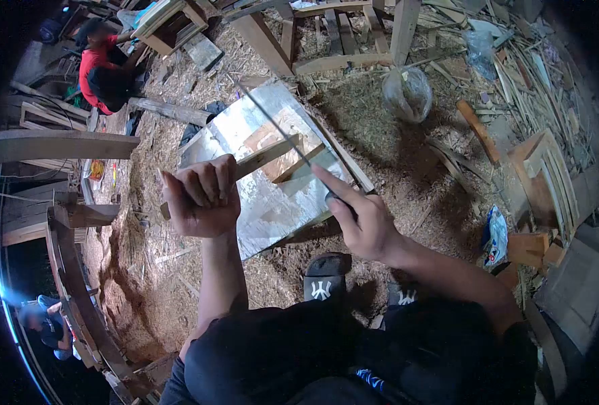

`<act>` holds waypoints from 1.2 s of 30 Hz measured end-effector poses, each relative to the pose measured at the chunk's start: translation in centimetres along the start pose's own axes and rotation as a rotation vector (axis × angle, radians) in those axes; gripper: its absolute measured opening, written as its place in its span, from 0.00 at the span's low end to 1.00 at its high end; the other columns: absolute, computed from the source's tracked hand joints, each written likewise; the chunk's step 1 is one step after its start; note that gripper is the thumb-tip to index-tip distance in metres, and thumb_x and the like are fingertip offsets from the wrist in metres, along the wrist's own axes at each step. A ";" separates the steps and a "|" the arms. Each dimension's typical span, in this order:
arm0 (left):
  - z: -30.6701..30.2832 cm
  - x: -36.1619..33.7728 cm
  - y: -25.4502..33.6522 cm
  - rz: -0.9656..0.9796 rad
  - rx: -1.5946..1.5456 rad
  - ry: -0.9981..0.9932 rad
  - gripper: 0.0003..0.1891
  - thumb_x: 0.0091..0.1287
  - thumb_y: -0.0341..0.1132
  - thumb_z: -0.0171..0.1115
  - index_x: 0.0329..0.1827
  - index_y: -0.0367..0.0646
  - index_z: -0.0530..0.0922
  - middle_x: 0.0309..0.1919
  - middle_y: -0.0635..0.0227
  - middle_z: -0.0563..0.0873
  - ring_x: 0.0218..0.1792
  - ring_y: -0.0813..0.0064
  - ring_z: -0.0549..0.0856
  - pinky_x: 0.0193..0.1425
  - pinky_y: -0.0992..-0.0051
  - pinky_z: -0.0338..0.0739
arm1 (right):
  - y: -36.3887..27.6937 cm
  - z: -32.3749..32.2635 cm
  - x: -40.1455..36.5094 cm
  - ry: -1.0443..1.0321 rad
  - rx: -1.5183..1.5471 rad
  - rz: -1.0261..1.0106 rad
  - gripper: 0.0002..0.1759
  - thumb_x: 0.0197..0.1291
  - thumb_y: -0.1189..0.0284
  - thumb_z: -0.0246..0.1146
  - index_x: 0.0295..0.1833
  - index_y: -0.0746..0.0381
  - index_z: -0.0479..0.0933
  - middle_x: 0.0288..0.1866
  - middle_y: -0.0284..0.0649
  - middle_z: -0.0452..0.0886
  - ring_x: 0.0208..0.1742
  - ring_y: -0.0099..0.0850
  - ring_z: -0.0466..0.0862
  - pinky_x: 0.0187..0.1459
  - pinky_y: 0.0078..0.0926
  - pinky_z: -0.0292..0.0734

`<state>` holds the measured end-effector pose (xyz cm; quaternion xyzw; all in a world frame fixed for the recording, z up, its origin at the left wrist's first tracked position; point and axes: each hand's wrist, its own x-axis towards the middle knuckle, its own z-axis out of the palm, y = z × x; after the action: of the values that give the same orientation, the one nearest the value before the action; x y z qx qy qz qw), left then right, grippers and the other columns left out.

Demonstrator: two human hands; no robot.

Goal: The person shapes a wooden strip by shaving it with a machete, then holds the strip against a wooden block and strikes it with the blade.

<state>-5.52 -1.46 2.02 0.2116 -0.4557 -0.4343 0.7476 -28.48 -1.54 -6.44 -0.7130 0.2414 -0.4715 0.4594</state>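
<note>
My left hand (205, 196) is wrapped round a narrow wooden strip (267, 156) that points up and right over a pale board (232, 209). In my right hand (361, 219) is a long thin dark blade (272, 116), seen nearly edge-on, with its grip mostly hidden by the fingers. The blade crosses the strip's far end in this view, the index finger stretched along it. Under them, a flat wooden piece (299, 165) lies on the board.
Wood shavings (272, 283) cover the ground round my sandals (325, 280). Wooden frames (549, 179) and scrap strips (539, 94) lie to the right, with a clear plastic bag (407, 94) beyond the board. A person in red (100, 74) works at upper left; another person (51, 327) is at lower left.
</note>
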 end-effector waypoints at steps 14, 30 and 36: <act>-0.1 0.5 -0.2 -0.025 -0.033 0.062 0.32 0.80 0.49 0.36 0.10 0.53 0.56 0.07 0.74 0.57 0.09 0.78 0.53 0.24 0.75 0.55 | -1.0 -0.2 0.3 -0.097 0.014 0.347 0.27 0.75 0.71 0.49 0.77 0.61 0.61 0.33 0.46 0.87 0.14 0.18 0.70 0.20 0.26 0.71; 0.7 0.3 0.0 -0.032 0.041 0.102 0.32 0.80 0.49 0.36 0.10 0.54 0.56 0.06 0.76 0.57 0.09 0.79 0.53 0.25 0.76 0.56 | 0.1 0.2 -0.7 -0.177 -0.083 0.458 0.28 0.74 0.72 0.51 0.78 0.55 0.60 0.36 0.52 0.87 0.14 0.21 0.74 0.22 0.27 0.74; 0.7 0.3 -0.2 -0.027 0.005 0.123 0.32 0.80 0.49 0.36 0.10 0.54 0.56 0.06 0.75 0.57 0.08 0.79 0.54 0.24 0.76 0.56 | -0.1 -0.3 -0.4 -0.014 0.024 0.138 0.29 0.75 0.70 0.51 0.79 0.54 0.59 0.28 0.52 0.84 0.13 0.21 0.72 0.21 0.29 0.72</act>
<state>-6.15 -1.77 2.37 0.2462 -0.4070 -0.4292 0.7678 -28.98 -1.30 -6.48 -0.6925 0.2811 -0.4364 0.5010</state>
